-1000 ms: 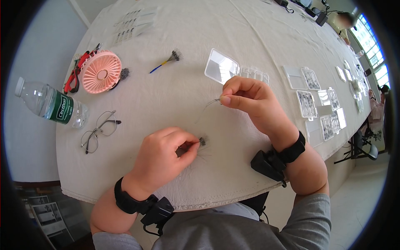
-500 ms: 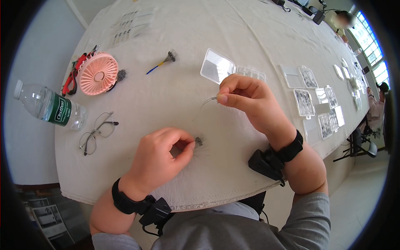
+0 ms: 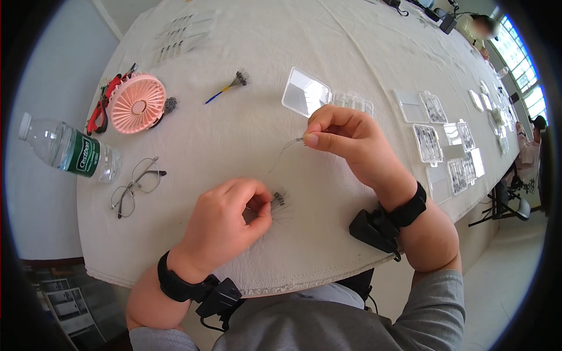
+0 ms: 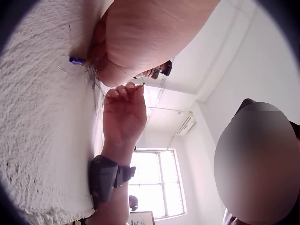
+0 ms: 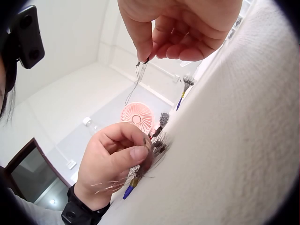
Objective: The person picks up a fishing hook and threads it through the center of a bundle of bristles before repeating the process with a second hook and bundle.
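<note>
My left hand (image 3: 225, 219) pinches a bundle of fine wires with small dark pieces (image 3: 278, 200) between thumb and fingers, low over the tablecloth. In the right wrist view, thin wire ends fan out below the fingers, and a blue tip (image 5: 128, 192) pokes out under that hand. Higher and to the right, my right hand (image 3: 358, 140) pinches a thin looped wire (image 3: 284, 150) with thumb and index finger. The wire hangs down to the left from the fingertips. Just behind this hand, a clear plastic box (image 3: 305, 92) stands with its lid raised.
Another blue-and-yellow wire bundle (image 3: 228, 88) lies farther back. On the left are a pink fan (image 3: 138, 104), red-handled pliers (image 3: 99, 111), a water bottle (image 3: 76, 149) and glasses (image 3: 137, 184). Several filled clear boxes (image 3: 428, 144) spread out at right. Another person (image 3: 475, 32) sits far right.
My left fingers have shifted slightly left, and more of the bundle's dark pieces show. My right hand still pinches the wire, shifted slightly left along with the whole view.
</note>
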The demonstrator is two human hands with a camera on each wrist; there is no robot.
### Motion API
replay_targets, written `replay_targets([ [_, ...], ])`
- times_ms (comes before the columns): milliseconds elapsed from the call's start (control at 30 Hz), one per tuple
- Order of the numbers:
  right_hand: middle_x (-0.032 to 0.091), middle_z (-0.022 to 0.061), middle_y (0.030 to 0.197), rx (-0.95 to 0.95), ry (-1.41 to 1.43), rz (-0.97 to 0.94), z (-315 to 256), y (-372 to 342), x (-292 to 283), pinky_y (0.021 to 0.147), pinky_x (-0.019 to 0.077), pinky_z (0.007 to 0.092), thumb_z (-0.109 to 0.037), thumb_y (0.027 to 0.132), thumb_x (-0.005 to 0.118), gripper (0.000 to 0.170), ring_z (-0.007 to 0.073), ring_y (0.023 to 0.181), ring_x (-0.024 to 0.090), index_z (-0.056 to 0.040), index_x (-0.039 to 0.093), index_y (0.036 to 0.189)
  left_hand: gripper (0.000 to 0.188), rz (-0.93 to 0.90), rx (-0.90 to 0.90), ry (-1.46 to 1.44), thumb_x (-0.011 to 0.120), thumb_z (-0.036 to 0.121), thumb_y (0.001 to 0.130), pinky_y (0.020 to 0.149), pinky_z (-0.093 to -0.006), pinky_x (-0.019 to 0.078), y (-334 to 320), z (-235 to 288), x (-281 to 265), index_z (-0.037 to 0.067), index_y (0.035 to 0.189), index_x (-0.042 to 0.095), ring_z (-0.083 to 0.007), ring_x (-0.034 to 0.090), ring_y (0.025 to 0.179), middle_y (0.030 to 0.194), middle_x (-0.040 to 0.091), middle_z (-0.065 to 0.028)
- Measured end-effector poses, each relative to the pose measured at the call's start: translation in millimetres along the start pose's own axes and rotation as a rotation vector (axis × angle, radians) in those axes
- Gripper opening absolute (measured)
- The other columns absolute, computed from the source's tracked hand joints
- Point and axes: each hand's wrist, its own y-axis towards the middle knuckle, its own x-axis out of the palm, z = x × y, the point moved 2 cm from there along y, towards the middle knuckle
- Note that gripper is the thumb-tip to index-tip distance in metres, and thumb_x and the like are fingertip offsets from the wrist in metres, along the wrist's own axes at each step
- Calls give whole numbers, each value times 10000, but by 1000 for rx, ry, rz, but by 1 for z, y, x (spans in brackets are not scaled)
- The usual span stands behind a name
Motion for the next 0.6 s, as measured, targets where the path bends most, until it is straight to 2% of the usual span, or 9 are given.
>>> replay_targets([
  [600,629,-10,829,25,-52,-2,0,-1,2,708,452,193,-96,829,676,83,46,775,574,-38,628,864,145,-27,5,-31,616,-24,724,566,-287,495,0,0,0,35,805,512,-194,630,615,752,578,-79],
])
